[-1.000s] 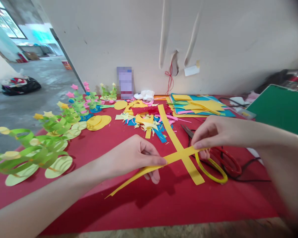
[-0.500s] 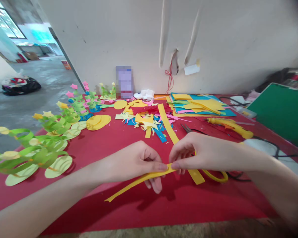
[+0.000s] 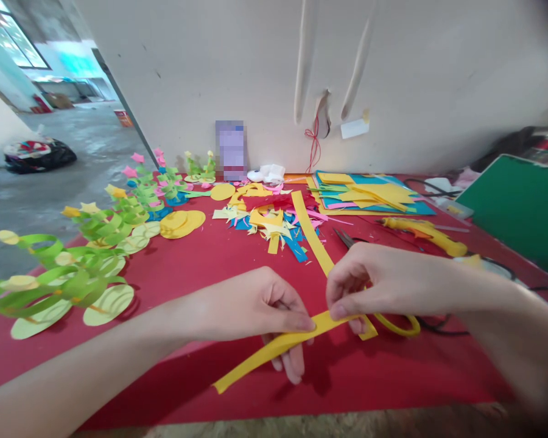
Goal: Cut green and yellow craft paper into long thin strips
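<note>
Both my hands pinch one yellow paper strip [image 3: 256, 360] just above the red table [image 3: 201, 267]. My left hand [image 3: 260, 307] grips it between thumb and fingers near the middle, and the free end hangs down to the left. My right hand [image 3: 369, 280] pinches the other end close by, thumb on top. A second, longer yellow strip [image 3: 308, 228] lies flat on the table behind my hands, running away from me.
Scissors with yellow handles [image 3: 393, 325] lie under my right hand. A yellow glue gun [image 3: 424, 234] rests at the right. Paper scraps [image 3: 267, 222], yellow discs [image 3: 180, 222], stacked coloured sheets [image 3: 369, 194], green paper spirals [image 3: 59, 280] and a green board [image 3: 516, 204] surround the work area.
My right hand slid along the strip from its far end toward my left hand, then drew slightly apart. The strip sank lower and nearer me. The glue gun came into view.
</note>
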{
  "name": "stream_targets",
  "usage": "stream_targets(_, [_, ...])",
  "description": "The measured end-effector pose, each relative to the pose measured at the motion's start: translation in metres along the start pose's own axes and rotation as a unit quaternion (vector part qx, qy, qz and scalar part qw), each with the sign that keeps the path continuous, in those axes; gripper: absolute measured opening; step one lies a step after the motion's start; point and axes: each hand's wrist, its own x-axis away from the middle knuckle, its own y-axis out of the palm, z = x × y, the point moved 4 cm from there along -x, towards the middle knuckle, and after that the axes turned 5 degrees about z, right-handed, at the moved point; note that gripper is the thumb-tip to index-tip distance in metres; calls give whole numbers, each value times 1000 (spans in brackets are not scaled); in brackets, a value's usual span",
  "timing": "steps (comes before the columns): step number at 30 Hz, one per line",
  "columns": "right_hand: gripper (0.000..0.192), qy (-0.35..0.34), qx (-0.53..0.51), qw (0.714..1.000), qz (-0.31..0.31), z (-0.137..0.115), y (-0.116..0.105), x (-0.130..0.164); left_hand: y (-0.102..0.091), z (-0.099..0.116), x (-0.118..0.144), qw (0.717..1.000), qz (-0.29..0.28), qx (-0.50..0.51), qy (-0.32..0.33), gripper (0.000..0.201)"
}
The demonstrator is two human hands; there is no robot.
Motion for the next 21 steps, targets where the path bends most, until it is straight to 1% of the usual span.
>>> stream_targets(3, [19, 12, 36, 999, -7, 5, -12, 4, -2, 2, 1, 1000, 1, -16, 0, 23])
stream_targets(6, [22, 26, 45, 998, -18, 10, -19, 6, -4, 3, 1, 1000, 10, -25, 4, 23])
stream_targets(11, [26, 50, 59, 996, -32, 21, -30, 12, -6, 1, 0, 1000, 2, -3, -3, 19])
stream_targets(14, [27, 68, 97, 993, 8, 34, -46, 18, -8, 0, -1, 1000, 5, 24, -13, 17])
stream_targets(16, [26, 73, 114, 991, 10, 41, -53, 18, -10, 1, -1, 1000, 18, 15, -10, 17])
stream_targets(19, [24, 65, 103, 992, -16, 41, -48, 13, -11, 0, -1, 999, 39, -17, -8, 16])
stream_targets(21, [24, 45, 101, 994, -5, 32, -37, 7, -12, -1, 1, 998, 53, -34, -6, 16])
